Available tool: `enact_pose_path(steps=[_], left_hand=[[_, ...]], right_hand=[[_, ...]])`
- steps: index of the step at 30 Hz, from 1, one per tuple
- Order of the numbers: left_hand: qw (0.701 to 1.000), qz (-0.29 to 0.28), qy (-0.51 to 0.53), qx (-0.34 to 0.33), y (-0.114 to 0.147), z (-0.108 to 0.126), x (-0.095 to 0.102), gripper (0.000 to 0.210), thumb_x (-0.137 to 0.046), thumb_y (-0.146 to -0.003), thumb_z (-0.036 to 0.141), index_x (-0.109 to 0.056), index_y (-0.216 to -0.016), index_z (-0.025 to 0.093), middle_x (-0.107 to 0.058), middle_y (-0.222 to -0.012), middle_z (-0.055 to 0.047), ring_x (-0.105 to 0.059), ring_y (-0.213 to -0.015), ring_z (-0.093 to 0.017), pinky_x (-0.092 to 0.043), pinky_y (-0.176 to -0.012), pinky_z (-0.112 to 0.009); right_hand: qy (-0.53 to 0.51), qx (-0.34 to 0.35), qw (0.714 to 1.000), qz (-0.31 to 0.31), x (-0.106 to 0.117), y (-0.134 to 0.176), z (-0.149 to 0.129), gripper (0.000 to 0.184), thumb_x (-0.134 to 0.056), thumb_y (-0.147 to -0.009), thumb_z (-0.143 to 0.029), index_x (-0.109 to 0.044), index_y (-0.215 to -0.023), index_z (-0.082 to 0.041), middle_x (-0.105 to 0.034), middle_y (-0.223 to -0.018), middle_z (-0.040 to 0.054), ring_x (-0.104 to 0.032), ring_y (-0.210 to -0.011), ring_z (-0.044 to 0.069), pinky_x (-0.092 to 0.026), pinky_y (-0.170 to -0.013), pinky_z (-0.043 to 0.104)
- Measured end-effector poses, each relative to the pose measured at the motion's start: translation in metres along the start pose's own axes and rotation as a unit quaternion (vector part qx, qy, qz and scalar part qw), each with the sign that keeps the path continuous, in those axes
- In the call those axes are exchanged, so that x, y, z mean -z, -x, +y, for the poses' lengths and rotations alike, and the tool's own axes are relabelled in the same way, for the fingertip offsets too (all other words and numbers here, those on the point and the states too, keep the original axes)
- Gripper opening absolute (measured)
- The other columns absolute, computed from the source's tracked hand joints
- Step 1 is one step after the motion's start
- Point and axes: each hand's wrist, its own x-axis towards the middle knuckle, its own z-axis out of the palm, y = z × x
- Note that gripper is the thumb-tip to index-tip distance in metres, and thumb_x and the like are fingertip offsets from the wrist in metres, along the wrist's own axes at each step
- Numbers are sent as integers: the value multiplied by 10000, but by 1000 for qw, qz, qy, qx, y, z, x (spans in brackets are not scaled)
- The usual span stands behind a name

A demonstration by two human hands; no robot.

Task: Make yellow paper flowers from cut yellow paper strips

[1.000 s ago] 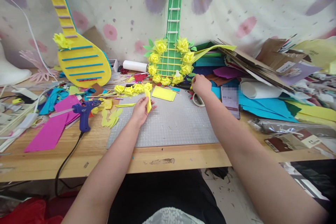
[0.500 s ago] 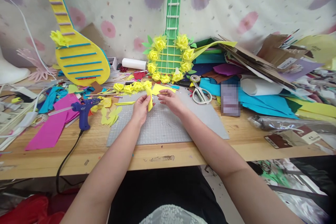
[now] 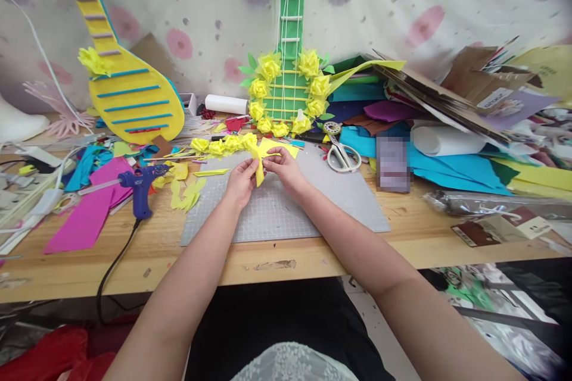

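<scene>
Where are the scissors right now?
In the head view, the scissors lie to the right of the person's right hand, at the far right corner of the grey cutting mat.

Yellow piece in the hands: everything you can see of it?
The yellow piece is plain, narrow and paper-like, apparently folded; exact folds are too small to tell. The fingers of the left hand and right hand hold it from either side, partly covering it. Its lower end points down, toward the viewer; its upper part spreads sideways. It appears held above the grey cutting mat.
</scene>
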Motion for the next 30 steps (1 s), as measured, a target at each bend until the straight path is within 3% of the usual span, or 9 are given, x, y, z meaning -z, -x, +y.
enact_pose_path(steps=[12,20,25,30], left_hand=[[1000,-4,0,-20,3,-3,-2,255,-731,-568,215,-561,-755,181,-635,-689,44,-575,-617,-61,-484,-684,-237],[995,-39,-81,-33,4,-7,-5,282,-700,-594,361,-633,-769,149,-641,-729,-10,-598,-702,-116,-481,-676,-269],[991,40,-99,-78,2,-7,-2,318,-717,-545,402,-615,-697,143,-597,-610,12,-541,-578,-79,-437,-593,-223],[971,105,-167,-133,-2,-9,2,322,-687,-570,435,-591,-635,134,-562,-567,23,-477,-533,-65,-365,-545,-205]], right_hand=[[17,-3,1000,-9,0,-1,4,385,-682,-523,-254,-425,-806,-211,-553,-669,-62,-527,-603,90,-439,-557,247],[89,-8,994,63,3,-3,3,383,-671,-501,-209,-429,-798,-205,-517,-678,-64,-500,-610,77,-425,-612,251],[74,6,996,46,8,1,-6,400,-683,-527,-235,-428,-833,-213,-526,-690,-60,-512,-629,84,-422,-632,261],[72,-30,997,14,4,6,-5,388,-692,-560,-270,-430,-841,-214,-561,-701,-50,-538,-645,90,-431,-663,277]])
